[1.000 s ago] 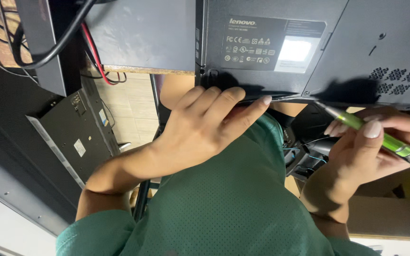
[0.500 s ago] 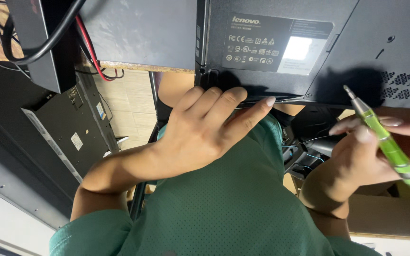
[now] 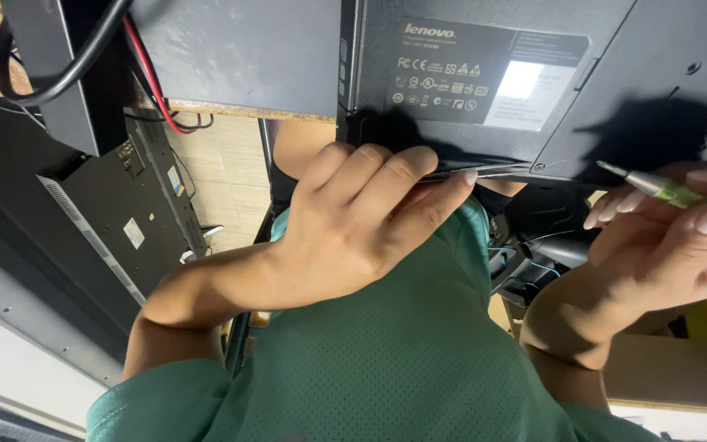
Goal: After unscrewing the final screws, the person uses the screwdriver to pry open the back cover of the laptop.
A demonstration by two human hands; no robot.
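Upside-down view from the head camera. Laptop, dark grey, bottom side up, fills the upper right of the frame and sits on the tabletop, whose wooden edge shows upper centre.

Left hand at frame centre: fingers curled over the laptop's near edge, fingertips pressed against the seam where the casing meets a thin metal strip. Grip is clenched on that edge, palm facing away from the camera.

Right hand at right edge of frame: grip closed on a green screwdriver, pinched between thumb and fingers. Its metal tip points left toward the laptop, just beside the near edge but not touching it. The hand throws a shadow onto the laptop's underside above it.

Label panel with a pale sticker sits on the laptop's underside, top centre. A second dark flat case lies just beside the laptop, upper left of centre. Black and red cables run past it at upper left. Another dark device stands tilted on the floor, left of frame. Green perforated shirt covers the lower centre. Thin blue wires show between the two arms, under the laptop edge.
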